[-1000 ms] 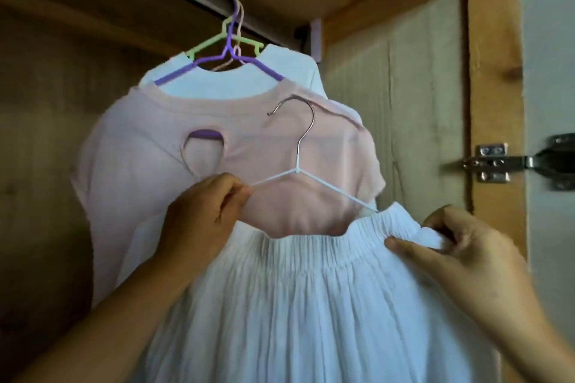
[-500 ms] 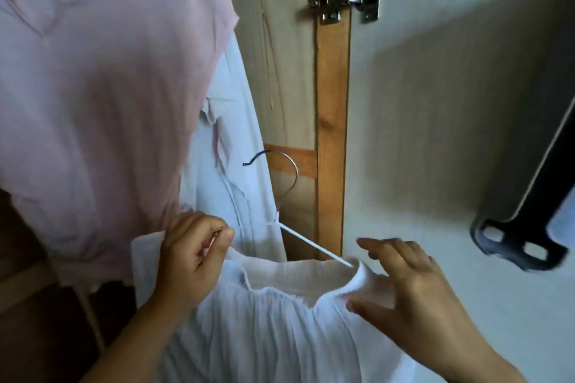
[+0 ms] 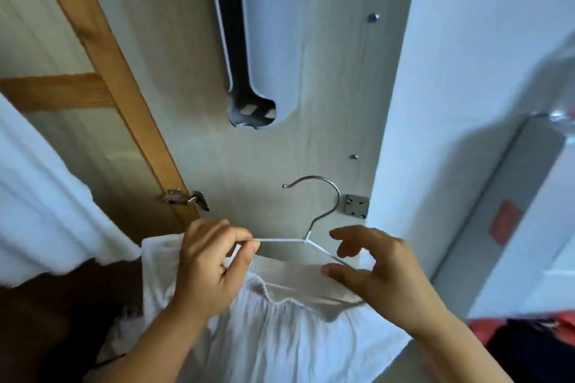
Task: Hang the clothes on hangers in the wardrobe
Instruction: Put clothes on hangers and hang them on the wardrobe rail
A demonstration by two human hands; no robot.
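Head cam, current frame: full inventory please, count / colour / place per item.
hanger: 1, white arms with metal hook, centre, hook up in front of the door panel
skirt: 1, white, gathered waistband, bottom centre, on the hanger
hanging garment: 1, white, left edge
wardrobe frame: 1, light wood, diagonal upper left
hinge: 1, metal, on the frame, left of centre
metal plate: 1, silver, right of the hook
dark handle-like object: 1, black, top centre
red cloth: 1, bottom right, partly cut off
left hand: 1, pinches the hanger's left arm
right hand: 1, fingers at the waistband's right end
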